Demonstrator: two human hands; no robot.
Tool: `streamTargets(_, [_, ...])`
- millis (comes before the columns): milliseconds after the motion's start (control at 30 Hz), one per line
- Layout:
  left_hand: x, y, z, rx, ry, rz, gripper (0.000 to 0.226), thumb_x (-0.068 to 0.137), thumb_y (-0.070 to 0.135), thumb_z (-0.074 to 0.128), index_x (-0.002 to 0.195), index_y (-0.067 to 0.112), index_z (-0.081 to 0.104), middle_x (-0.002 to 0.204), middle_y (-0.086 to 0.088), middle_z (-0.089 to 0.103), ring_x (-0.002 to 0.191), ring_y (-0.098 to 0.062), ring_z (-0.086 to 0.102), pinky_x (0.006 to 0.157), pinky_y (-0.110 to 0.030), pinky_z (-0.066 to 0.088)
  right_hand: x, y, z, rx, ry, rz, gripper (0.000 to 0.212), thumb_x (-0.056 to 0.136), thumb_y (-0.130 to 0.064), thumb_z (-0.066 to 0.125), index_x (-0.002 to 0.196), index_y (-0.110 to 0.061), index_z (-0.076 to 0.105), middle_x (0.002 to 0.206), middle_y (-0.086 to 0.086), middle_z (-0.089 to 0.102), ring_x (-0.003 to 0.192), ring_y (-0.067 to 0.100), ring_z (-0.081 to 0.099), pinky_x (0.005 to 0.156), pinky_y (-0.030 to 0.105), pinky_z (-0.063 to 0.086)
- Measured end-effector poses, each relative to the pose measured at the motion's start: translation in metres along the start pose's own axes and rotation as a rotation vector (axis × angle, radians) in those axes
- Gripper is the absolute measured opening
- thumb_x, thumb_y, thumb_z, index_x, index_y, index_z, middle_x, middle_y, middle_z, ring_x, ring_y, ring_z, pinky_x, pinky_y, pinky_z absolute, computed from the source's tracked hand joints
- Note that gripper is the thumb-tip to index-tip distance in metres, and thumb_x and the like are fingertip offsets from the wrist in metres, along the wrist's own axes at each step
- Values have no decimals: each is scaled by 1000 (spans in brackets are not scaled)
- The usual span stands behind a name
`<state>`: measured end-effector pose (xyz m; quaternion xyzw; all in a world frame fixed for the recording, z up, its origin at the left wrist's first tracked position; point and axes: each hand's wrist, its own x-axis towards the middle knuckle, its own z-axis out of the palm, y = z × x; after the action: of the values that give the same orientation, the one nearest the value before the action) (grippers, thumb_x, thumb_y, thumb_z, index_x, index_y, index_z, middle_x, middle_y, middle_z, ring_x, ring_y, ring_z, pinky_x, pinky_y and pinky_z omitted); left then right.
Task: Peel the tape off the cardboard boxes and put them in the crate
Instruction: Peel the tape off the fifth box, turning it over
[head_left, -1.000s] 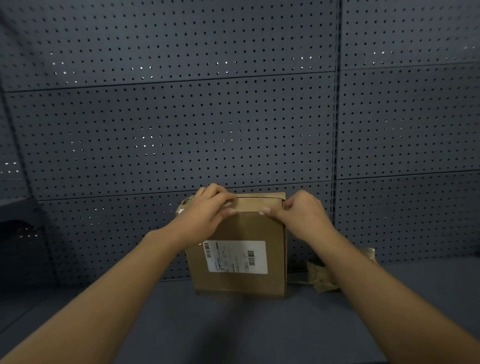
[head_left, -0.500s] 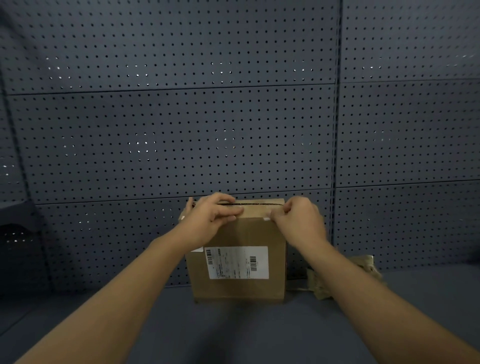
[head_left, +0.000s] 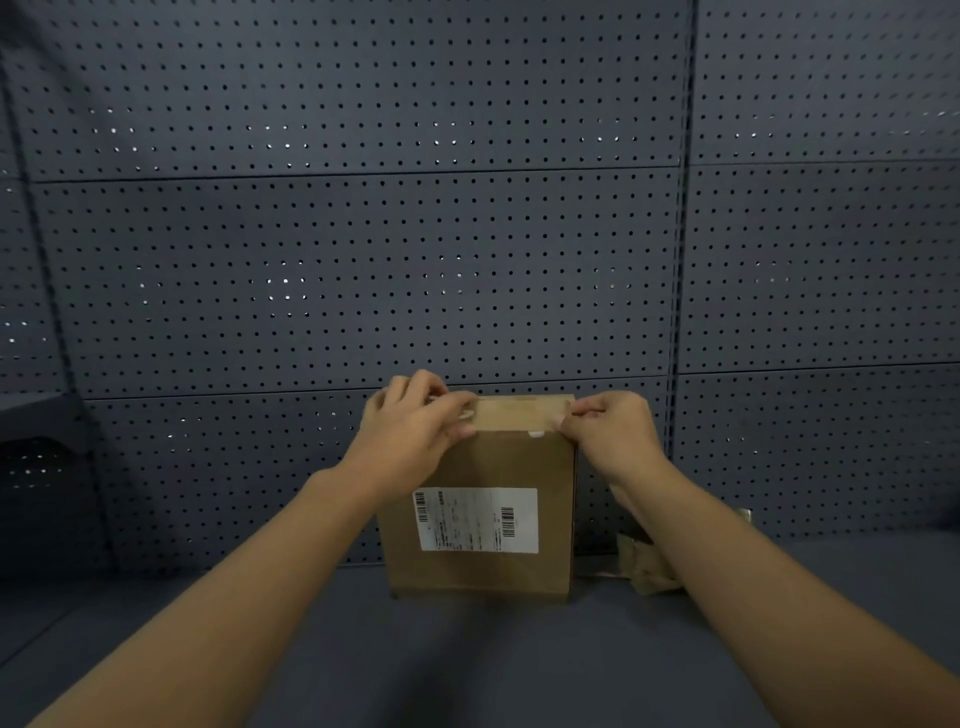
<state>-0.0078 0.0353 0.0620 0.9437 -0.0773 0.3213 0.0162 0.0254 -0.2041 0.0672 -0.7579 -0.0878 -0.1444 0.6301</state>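
Cardboard box (head_left: 478, 519), upright: left hand (head_left: 410, 434) and right hand (head_left: 608, 434) pinching tape strip (head_left: 511, 414) at opposite top corners, risking tearing under uneven pulling.

My head view is dim overall, with a cool grey cast. The dark grey perforated metal back wall (head_left: 363, 270) shows tiny bright specks where light glints through some holes. Light seems to fall from above and in front: the brown cardboard box with a white printed label (head_left: 483, 519) is the best-lit surface. I see a soft shadow on the dark grey shelf surface (head_left: 467, 665) running toward its front edge. The label text is too blurred to read. Wall seams bow at the frame edges. Both forearms look soft near the bottom corners.
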Motion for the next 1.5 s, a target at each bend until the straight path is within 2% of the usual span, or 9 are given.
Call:
streamTargets(133, [-4, -10, -6, -51, -23, -223, 91, 77, 93, 31, 141, 30, 49, 138, 4, 39, 128, -24, 38, 107, -46, 40, 1, 4, -6, 142, -26, 75, 6, 95, -11, 74, 97, -6, 73, 89, 1, 64, 75, 10, 51, 71, 28, 42])
streamTargets(467, [-12, -14, -24, 5, 5, -16, 67, 66, 87, 61, 93, 29, 43, 74, 13, 54, 66, -5, 48, 57, -29, 33, 0, 10, -23, 46, -181, -186, 23, 105, -22, 51, 98, -4, 62, 84, 13, 63, 80, 28, 62, 79, 43, 53])
streamTargets(633, [-7, -6, -46, 200, -306, 105, 55, 83, 87, 46, 93, 33, 42, 75, 10, 57, 70, -7, 54, 65, -33, 41, 16, -22, -19, -397, -436, -168, 34, 93, -33, 74, 75, -5, 71, 69, 3, 61, 64, 16, 54, 60, 29, 47])
streamTargets(800, [-15, -4, -38, 203, -218, 222, 45, 94, 79, 40, 88, 35, 37, 92, 13, 64, 77, -11, 58, 67, -34, 45, 17, -60, -11, -748, -478, -47, 49, 80, -47, 87, 78, -7, 59, 57, 0, 60, 42, 11, 57, 40, 19, 41])
streamTargets(1000, [-18, -4, -33, 155, -309, 310, 22, 100, 55, 59, 106, 37, 48, 147, 7, 57, 147, -9, 38, 126, -38, 15, 21, -54, 19, -972, -311, 18, 108, 63, -56, 94, 135, -20, 23, 136, 17, 39, 114, 45, 55, 88, 54, 57])
streamTargets(1133, [-18, -3, -38, 156, -365, 285, 18, 101, 53, 56, 98, 39, 46, 109, 21, 55, 123, 12, 44, 124, -53, -19, 19, -40, 16, -1006, -168, -71, 74, 87, -27, 81, 130, -18, 23, 138, 17, 30, 88, 34, 49, 72, 43, 50])
streamTargets(1233, [-20, 2, -46, 136, -400, 228, 26, 99, 54, 59, 96, 33, 45, 93, 17, 55, 90, 7, 53, 128, -53, -11, 22, -39, 1, -980, -236, 12, 78, 85, -35, 83, 131, -19, 22, 143, 18, 30, 98, 38, 54, 86, 50, 57])
streamTargets(1333, [-25, 7, -48, 102, -418, 215, 27, 97, 53, 64, 114, 34, 54, 117, 14, 56, 113, -5, 48, 123, -44, 24, 13, -37, -8, -1010, -330, -5, 82, 86, -36, 80, 142, -10, 27, 121, 15, 53, 99, 34, 62, 78, 44, 59])
streamTargets(1500, [-40, -7, -34, 157, -200, 427, 37, 94, 61, 60, 88, 27, 73, 99, 17, 60, 133, -11, 46, 129, -60, 7, 5, -25, -23, -1053, -322, -165, 29, 93, -22, 62, 114, -21, 43, 100, 5, 57, 86, 26, 62, 65, 38, 53])
